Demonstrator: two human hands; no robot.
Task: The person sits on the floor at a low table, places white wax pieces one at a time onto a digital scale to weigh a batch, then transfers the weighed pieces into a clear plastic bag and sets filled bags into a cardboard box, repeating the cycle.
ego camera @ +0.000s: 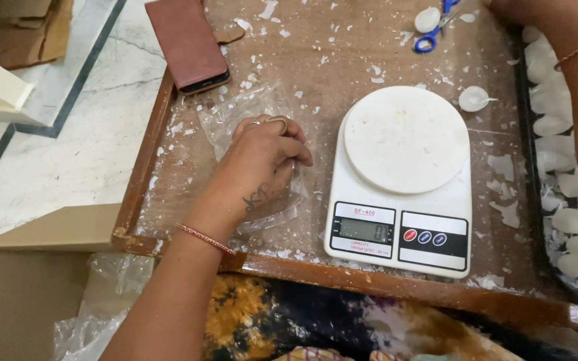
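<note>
one wooden tray (143, 155) lies under your left hand (262, 157), the white kitchen scale (401, 194) just right of it, its platter bare. your fingers are curled, pressing a clear plastic bag (235, 113) flat, seemingly unfilled. nothing looks weighed yet. your right hand: arm at the far right, grip unseen.

A low wooden table (143, 157) with a raised rim carries a white kitchen scale (403, 184) near its front edge, clear plastic bags (235, 113) at the left edge, a brown wallet-cased phone (187, 41) at the far left corner, blue-handled scissors (434, 28) at the far edge, and scattered white flakes (503, 164).
</note>
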